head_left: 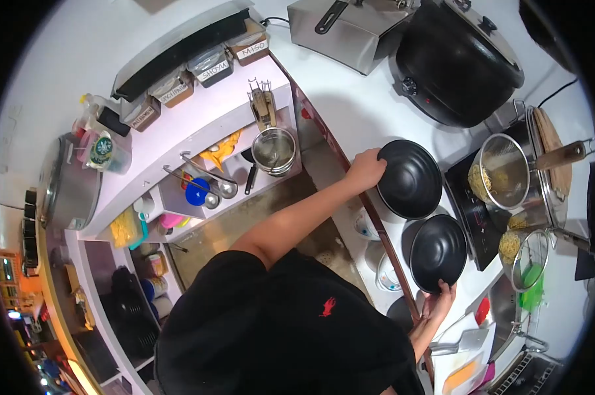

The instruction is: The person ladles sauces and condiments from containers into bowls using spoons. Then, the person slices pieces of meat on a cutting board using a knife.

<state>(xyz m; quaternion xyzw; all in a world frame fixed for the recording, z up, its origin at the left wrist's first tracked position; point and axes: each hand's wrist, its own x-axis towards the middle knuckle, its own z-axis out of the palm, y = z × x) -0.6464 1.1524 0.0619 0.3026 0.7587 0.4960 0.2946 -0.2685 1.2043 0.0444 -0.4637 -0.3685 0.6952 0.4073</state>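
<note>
My left hand [367, 170] is closed on the left edge of a black bowl [409, 179] above the white counter. A second black bowl [438, 254] sits just below it in the view, gripped at its lower rim by my right hand [440, 300]. Both bowls face up, and their insides look bare. To their right is a black induction cooktop [476, 220]. A large pot [553, 171] stands on it, with a noodle strainer [503, 172] at its rim and another strainer [529, 260] nearby, both with noodles.
A big black cooker [459, 62] and a steel box [347, 33] stand farther along the counter [340, 92]. A sink [505, 309] and a cutting board [465, 342] lie at lower right. Labelled containers [210, 66] line the left shelf, where ladles [226, 189] hang.
</note>
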